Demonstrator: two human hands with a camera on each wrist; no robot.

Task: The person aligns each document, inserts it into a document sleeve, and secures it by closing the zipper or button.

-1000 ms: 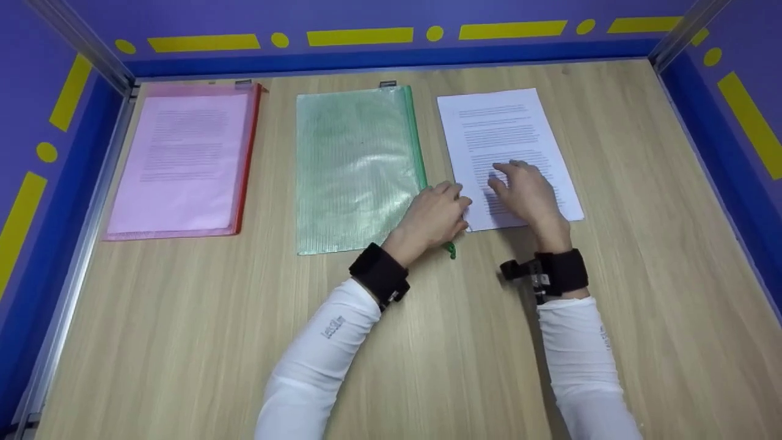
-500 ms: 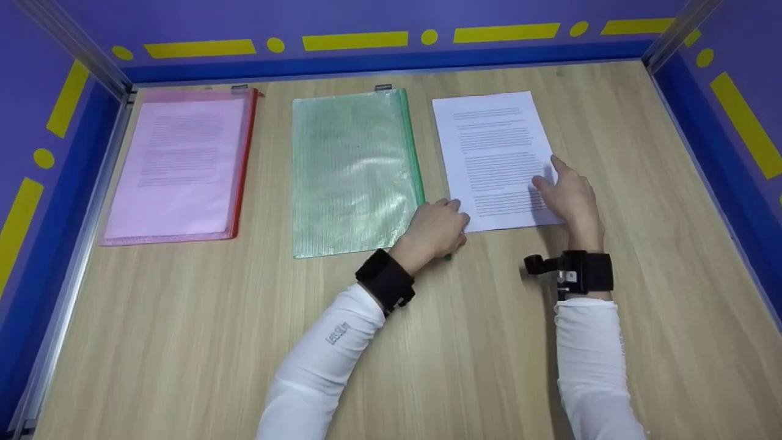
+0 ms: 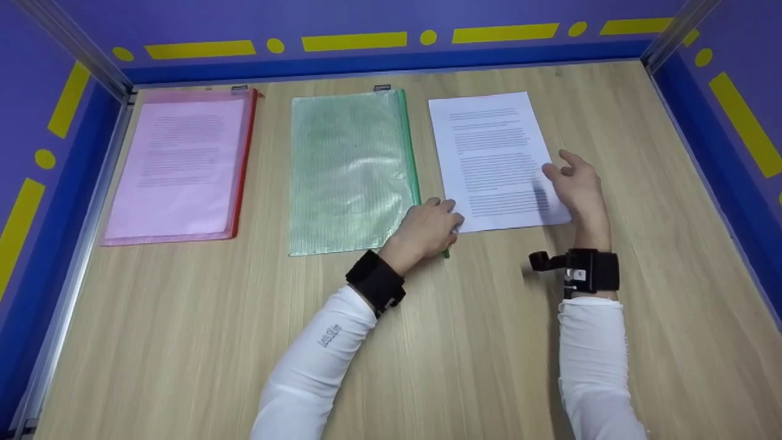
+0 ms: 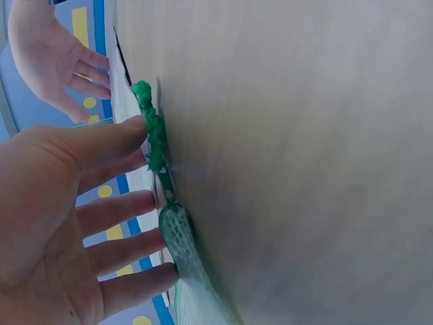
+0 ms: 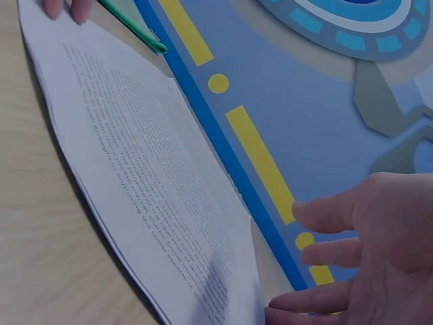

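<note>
A stack of printed paper (image 3: 495,153) lies flat on the table, right of a green zip document bag (image 3: 348,171). My left hand (image 3: 427,229) rests over the bag's lower right corner, its fingertips at the stack's lower left corner. In the left wrist view its fingers are nearly straight, and the thumb is against or beside the bag's green knotted cord (image 4: 154,128); contact there is hard to tell. My right hand (image 3: 577,186) stands at the stack's right edge with fingers spread and nothing held. In the right wrist view, its lower fingers are close to the paper edge.
A pink document bag (image 3: 177,165) with a red zip edge and printed sheets inside lies at the left. Small dark tabs (image 3: 382,88) show at the bags' top edges. Purple and blue walls (image 3: 342,61) enclose the table's back and sides.
My right hand has moved from over the printed page to its right edge, and now sits slightly off it. My left hand has stayed at the corner, shifting only slightly.
</note>
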